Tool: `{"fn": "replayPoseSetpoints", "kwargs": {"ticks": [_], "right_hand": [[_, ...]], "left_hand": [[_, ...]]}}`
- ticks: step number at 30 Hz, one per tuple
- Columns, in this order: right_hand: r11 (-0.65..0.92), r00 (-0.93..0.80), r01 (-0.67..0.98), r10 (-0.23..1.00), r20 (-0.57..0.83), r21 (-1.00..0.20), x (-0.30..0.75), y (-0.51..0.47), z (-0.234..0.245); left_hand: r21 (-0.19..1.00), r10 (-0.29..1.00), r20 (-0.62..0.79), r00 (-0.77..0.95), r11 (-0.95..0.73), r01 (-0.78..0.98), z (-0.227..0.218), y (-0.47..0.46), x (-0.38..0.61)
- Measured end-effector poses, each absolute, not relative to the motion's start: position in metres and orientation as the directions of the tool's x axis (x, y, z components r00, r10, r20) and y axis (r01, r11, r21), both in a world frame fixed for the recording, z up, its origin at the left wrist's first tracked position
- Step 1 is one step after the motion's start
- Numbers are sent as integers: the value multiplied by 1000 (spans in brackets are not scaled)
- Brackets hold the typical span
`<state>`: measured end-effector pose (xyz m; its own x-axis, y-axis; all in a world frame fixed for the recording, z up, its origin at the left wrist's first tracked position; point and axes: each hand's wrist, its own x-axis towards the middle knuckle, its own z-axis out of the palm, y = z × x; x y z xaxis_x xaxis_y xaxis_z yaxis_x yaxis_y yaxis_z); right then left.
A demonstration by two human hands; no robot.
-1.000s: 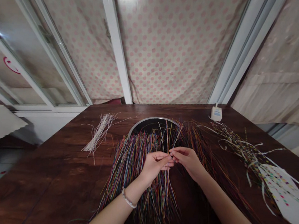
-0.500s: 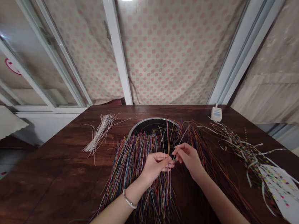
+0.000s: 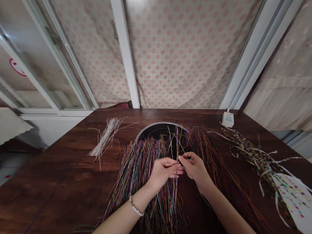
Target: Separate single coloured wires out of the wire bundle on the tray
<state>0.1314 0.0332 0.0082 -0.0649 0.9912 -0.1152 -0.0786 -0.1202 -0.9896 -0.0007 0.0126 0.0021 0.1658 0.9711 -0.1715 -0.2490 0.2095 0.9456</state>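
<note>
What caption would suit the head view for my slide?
Left hand and right hand pinch thin strands over a multicoloured strand pile on a wooden table.

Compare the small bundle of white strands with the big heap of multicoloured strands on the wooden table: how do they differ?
Colour: the bundle of thin white strands is one pale colour; the heap of multicoloured strands mixes red, blue and green. Size: the bundle is far smaller than the heap. Contact: the bundle lies untouched; the left hand and right hand pinch loose strands over the heap. Both lie on the dark wooden table.
</note>
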Motion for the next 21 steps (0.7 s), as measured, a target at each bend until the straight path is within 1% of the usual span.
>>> {"fn": "replayPoseSetpoints", "kwargs": {"ticks": [2, 5, 7, 10, 17, 21], "right_hand": [[-162, -51, -69, 986, -159, -984, 127, 32, 5], [-212, -115, -105, 973, -200, -972, 128, 29, 10], [-196, -139, -119, 974, -179, -973, 130, 27, 15], [-164, -126, -112, 981, -149, -980, 131, 24, 19], [-162, -101, -97, 983, -152, -982, 131, 26, 16], [-154, -97, -94, 985, -145, -984, 131, 27, 13]], "left_hand": [[950, 971, -156, 179, 198, -242, 2, 12, -1], [954, 971, -139, 196, 185, -236, 2, 12, -1], [955, 971, -134, 199, 180, -234, 1, 12, -2], [954, 970, -143, 197, 188, -232, 2, 12, -2], [947, 966, -169, 195, 214, -239, 5, 12, -1], [950, 967, -158, 202, 204, -236, 5, 11, -1]]}}
